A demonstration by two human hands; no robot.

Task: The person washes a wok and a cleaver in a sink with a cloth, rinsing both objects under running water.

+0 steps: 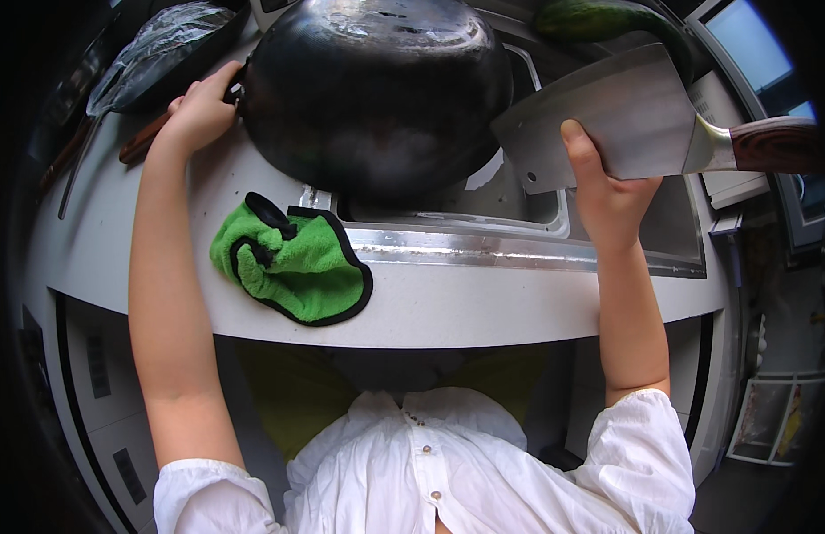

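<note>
A black wok [379, 107] is tilted over the sink, its rounded underside towards me, and my left hand [199, 113] grips it by the handle at its left edge. My right hand [613, 177] holds a cleaver [606, 113] by its broad metal blade, the thumb lying on the near face and the other fingers hidden behind it. The cleaver's dark wooden handle points to the right. A green cloth [306, 267] with black edging lies crumpled on the white counter between my arms.
Behind the wok and cleaver is a metal sink [472, 243] with a pale-rimmed basin insert. A green gourd or large cucumber [593, 20] lies at the back right. A dark pan with clear plastic wrap [165, 40] and a wooden handle [142, 140] are at the left.
</note>
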